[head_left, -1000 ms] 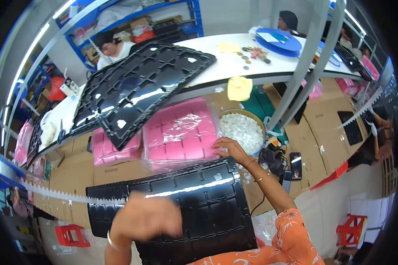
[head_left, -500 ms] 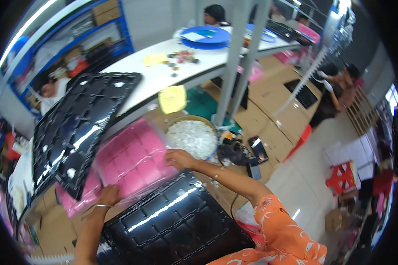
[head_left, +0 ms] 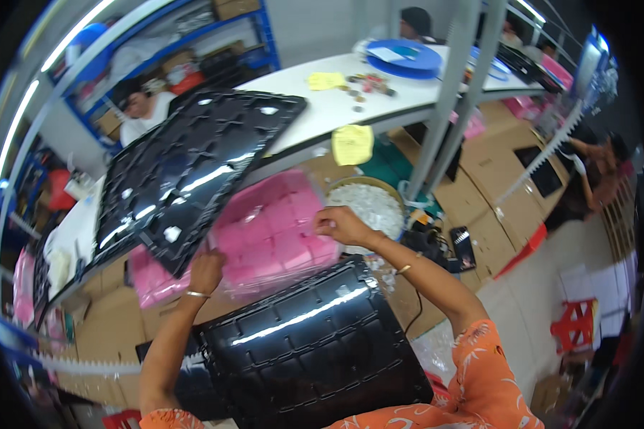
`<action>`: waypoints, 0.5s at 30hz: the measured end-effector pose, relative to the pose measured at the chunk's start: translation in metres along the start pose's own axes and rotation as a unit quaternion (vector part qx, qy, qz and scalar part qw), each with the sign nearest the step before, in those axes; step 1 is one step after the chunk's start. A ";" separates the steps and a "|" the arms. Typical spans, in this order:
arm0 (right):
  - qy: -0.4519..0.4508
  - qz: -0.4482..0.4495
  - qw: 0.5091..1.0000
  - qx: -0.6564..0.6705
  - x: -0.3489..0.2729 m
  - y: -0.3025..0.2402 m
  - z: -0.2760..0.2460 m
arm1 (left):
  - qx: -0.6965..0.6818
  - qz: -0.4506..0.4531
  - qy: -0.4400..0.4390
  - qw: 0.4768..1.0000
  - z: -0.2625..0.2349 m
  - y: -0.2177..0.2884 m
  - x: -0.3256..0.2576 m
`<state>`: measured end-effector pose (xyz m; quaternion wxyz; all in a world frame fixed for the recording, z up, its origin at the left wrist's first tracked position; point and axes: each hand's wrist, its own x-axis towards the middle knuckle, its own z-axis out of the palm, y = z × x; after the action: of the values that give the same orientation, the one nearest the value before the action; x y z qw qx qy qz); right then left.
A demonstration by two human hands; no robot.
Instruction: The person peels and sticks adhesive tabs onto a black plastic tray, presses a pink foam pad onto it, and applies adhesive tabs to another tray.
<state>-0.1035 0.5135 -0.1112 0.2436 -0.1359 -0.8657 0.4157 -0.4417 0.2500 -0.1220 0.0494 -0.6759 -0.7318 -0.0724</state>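
Note:
A stack of pink sheets (head_left: 272, 222) lies in a clear plastic bag (head_left: 279, 286) in front of me. My left hand (head_left: 206, 273) is closed at the bag's near left edge, its fingertips mostly hidden. At the right edge, my right hand (head_left: 345, 226) has its fingers curled in a pinch on the plastic. Nearer to me lies a black moulded plastic tray (head_left: 315, 343) with shiny ridges, touched by neither hand. A second pink bundle (head_left: 154, 279) sits left of my left hand, partly under another black tray (head_left: 186, 164).
The upper black tray leans over the edge of a curved white table (head_left: 300, 121). Beyond my right hand stands a round tub (head_left: 368, 207) of small white pieces. Grey metal posts (head_left: 454, 107), cardboard (head_left: 494, 171) and a phone (head_left: 463, 247) are farther right. Other people sit beyond.
The view has turned, so the scene sits farther right. The pink sheets look more uneven and their plastic is less smooth over the top. Both hands remain at the bag's edges.

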 end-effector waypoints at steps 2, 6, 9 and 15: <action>-0.015 -0.007 1.000 -0.010 0.004 -0.015 -0.006 | -0.026 -0.017 0.050 0.998 -0.026 0.004 -0.003; -0.025 -0.008 0.999 -0.018 0.003 -0.057 -0.022 | -0.001 -0.029 0.179 0.983 -0.072 0.030 -0.024; -0.048 -0.017 0.998 -0.034 -0.005 -0.109 -0.037 | -0.059 -0.085 0.120 0.987 -0.110 0.060 -0.067; -0.111 -0.113 0.981 -0.111 -0.074 -0.199 -0.061 | -0.071 0.007 0.077 0.995 -0.188 0.152 -0.158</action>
<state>-0.0149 0.3977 0.0548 0.1746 -0.0162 -0.9378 0.2996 -0.2826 0.0738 0.0419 0.0579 -0.6749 -0.7144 -0.1753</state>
